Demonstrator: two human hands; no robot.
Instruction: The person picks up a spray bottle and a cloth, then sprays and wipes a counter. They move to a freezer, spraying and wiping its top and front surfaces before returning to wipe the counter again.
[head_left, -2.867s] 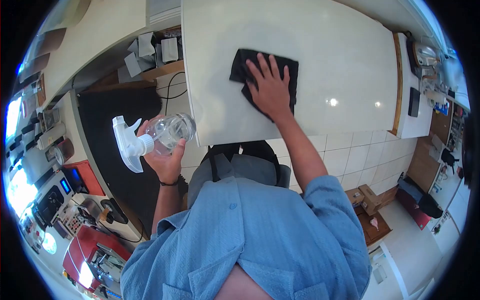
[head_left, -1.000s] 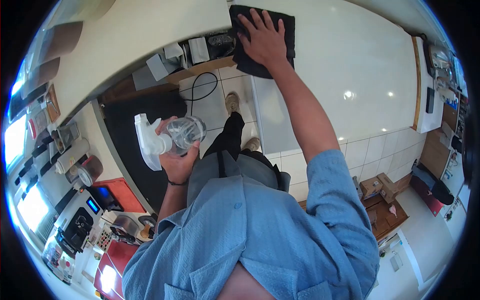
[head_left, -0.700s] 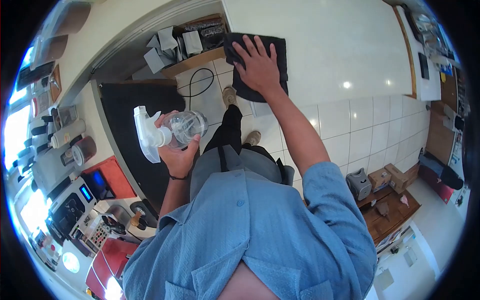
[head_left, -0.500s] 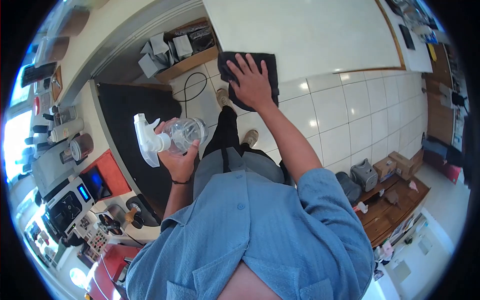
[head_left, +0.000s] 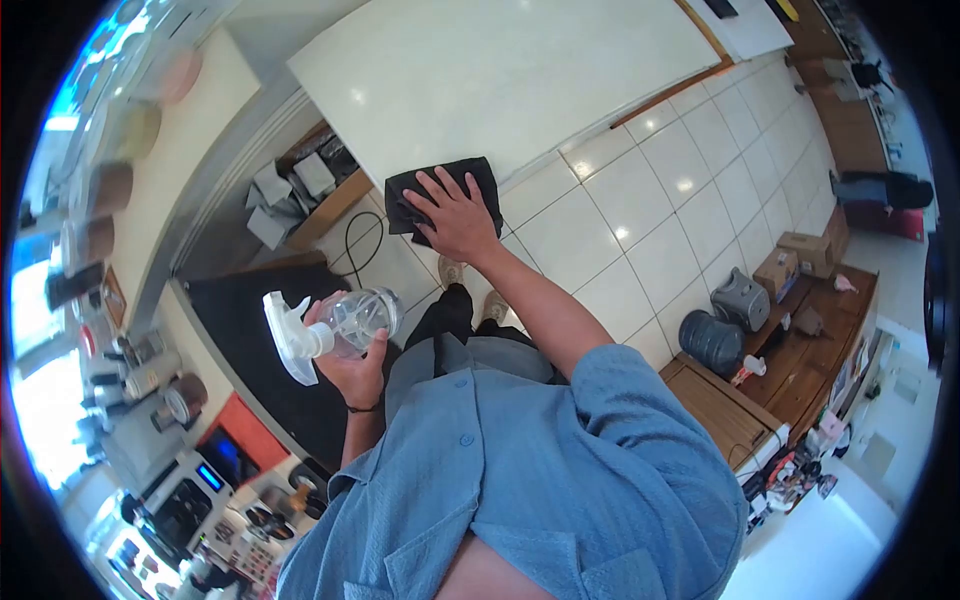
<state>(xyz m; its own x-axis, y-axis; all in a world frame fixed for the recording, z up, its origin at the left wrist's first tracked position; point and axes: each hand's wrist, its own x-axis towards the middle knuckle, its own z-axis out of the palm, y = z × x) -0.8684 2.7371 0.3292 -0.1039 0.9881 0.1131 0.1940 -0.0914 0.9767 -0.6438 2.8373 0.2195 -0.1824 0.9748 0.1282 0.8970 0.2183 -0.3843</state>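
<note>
right hand flat on cloth

I see lots of bare room on the white counter top past my right hand, which lies flat on the black cloth at the counter's near edge. The tiled floor on the right is open too. On the left it is tight: my left hand grips the spray bottle, the shelf of folded cloths sits just beyond, and the cable hangs between.
</note>
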